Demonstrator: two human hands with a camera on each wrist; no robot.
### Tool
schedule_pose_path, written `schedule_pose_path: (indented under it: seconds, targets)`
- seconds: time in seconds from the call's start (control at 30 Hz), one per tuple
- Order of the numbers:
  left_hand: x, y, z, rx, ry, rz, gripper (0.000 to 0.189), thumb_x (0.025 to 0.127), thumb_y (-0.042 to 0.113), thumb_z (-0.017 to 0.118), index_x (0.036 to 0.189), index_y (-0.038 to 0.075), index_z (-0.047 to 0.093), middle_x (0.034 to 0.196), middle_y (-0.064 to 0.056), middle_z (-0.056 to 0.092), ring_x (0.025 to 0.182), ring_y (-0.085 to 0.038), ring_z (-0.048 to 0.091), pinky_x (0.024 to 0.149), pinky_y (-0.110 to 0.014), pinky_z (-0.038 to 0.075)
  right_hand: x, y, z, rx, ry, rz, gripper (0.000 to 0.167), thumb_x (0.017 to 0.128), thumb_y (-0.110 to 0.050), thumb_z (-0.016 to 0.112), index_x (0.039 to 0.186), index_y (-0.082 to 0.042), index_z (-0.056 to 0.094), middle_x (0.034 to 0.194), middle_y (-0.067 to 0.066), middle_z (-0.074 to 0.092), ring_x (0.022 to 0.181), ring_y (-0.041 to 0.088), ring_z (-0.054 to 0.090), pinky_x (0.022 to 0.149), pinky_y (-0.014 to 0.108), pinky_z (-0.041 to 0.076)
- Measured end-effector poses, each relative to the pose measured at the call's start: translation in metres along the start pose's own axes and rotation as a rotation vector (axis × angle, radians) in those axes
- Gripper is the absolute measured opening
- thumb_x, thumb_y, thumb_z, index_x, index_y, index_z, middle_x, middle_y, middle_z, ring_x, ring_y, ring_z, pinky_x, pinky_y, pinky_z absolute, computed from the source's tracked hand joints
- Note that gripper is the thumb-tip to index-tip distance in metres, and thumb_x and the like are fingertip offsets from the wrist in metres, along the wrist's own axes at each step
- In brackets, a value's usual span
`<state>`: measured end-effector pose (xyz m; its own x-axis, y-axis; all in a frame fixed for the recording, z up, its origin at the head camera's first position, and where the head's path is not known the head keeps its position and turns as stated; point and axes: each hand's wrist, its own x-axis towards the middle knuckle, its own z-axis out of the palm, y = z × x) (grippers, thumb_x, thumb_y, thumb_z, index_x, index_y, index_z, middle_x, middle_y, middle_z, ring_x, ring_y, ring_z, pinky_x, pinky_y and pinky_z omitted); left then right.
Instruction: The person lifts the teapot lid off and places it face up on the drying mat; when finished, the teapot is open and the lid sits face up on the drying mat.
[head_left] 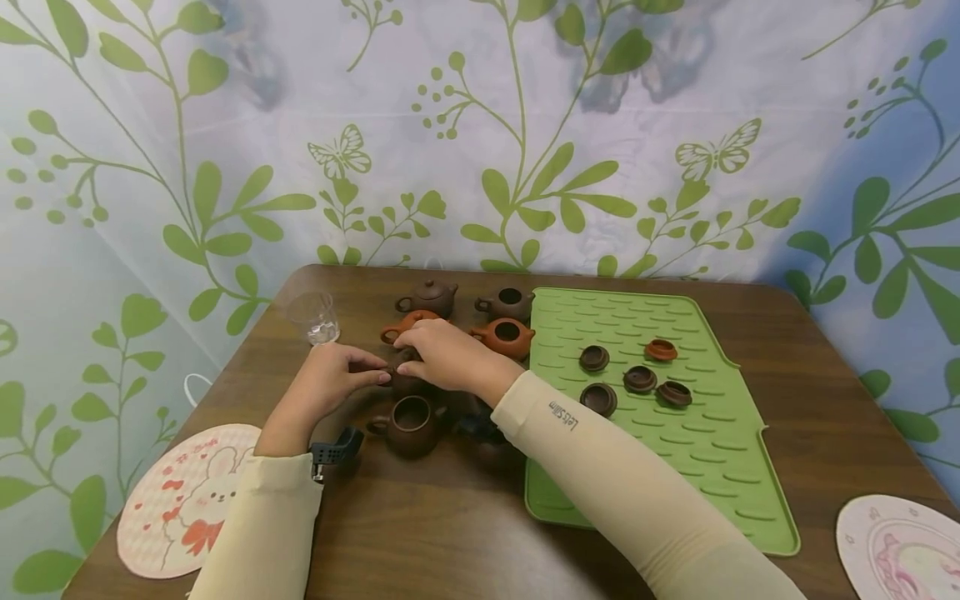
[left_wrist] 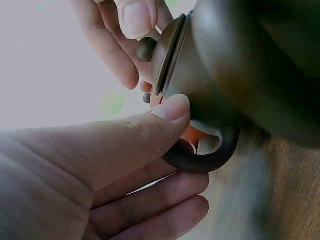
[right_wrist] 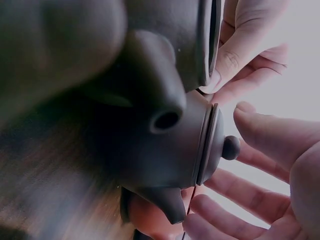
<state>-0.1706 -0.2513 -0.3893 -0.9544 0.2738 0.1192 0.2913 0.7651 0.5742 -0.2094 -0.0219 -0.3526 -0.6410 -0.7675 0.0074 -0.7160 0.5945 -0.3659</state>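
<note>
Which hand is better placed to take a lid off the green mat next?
Probably the right hand: it sits nearer the loose lids, its sleeve overlaps the green mat in the head view. The left hand is farther off, at the handle of the lidded teapot.

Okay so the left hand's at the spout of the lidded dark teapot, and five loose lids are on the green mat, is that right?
Not quite: the left hand is at the handle of the lidded dark teapot, not its spout, as the left wrist view shows. Five loose lids do lie on the green mat.
</note>
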Motion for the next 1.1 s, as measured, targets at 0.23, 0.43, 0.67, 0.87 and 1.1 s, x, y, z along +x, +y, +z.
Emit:
schedule_pose_path:
  seconds: [0.23, 0.43, 0.67, 0.87, 1.1]
  targets:
    - [-0.0013, 0.0025, 0.0001, 0.002, 0.004, 0.005, 0.018, 0.093, 0.024, 0.084, 0.105, 0.01, 0.086, 0.098, -0.002, 0.079, 0.096, -0.026, 0.074, 0.083, -0.049, 0.06, 0.0006, 0.0013, 0.001, -0.019, 0.031, 0.003, 0.039, 0.104, -0.03, 0.071, 0.137, -0.009, 0.07, 0.13, 0.004, 0.069, 0.119, 0.021, 0.063, 0.1, 0.033, 0.051]
    - [-0.002, 0.003, 0.0002, 0.004, -0.001, -0.016, 0.019, 0.093, 0.024, 0.084, 0.106, 0.01, 0.086, 0.099, -0.002, 0.079, 0.097, -0.027, 0.074, 0.084, -0.049, 0.059, 0.0022, 0.0032, 0.0029, -0.029, 0.039, 0.025, 0.028, 0.105, -0.025, 0.07, 0.128, -0.011, 0.074, 0.121, 0.002, 0.07, 0.11, 0.018, 0.064, 0.095, 0.03, 0.052]
    - [-0.0012, 0.0, 0.0015, 0.009, 0.013, -0.01, 0.017, 0.093, 0.023, 0.084, 0.105, 0.011, 0.086, 0.099, -0.001, 0.079, 0.097, -0.026, 0.074, 0.084, -0.049, 0.059, 0.0023, 0.0041, 0.0039, -0.003, 0.054, 0.035, 0.022, 0.105, -0.022, 0.07, 0.124, -0.013, 0.076, 0.119, 0.001, 0.071, 0.106, 0.017, 0.065, 0.092, 0.029, 0.053]
    - [-0.0004, -0.0019, 0.0023, 0.015, 0.021, -0.001, 0.016, 0.092, 0.023, 0.085, 0.103, 0.012, 0.086, 0.097, 0.0, 0.079, 0.095, -0.025, 0.074, 0.083, -0.048, 0.059, 0.0015, 0.0031, 0.0034, -0.003, 0.073, 0.027, 0.02, 0.105, -0.019, 0.07, 0.122, -0.012, 0.078, 0.118, 0.001, 0.072, 0.107, 0.017, 0.066, 0.093, 0.029, 0.054]
    - [0.0002, -0.0022, 0.0035, 0.002, 0.014, -0.013, 0.016, 0.092, 0.023, 0.085, 0.104, 0.012, 0.086, 0.097, 0.0, 0.079, 0.095, -0.024, 0.074, 0.083, -0.047, 0.06, -0.0011, 0.0031, 0.0016, 0.02, 0.097, 0.04, 0.019, 0.104, -0.021, 0.071, 0.119, -0.013, 0.079, 0.112, -0.001, 0.072, 0.103, 0.015, 0.065, 0.088, 0.027, 0.054]
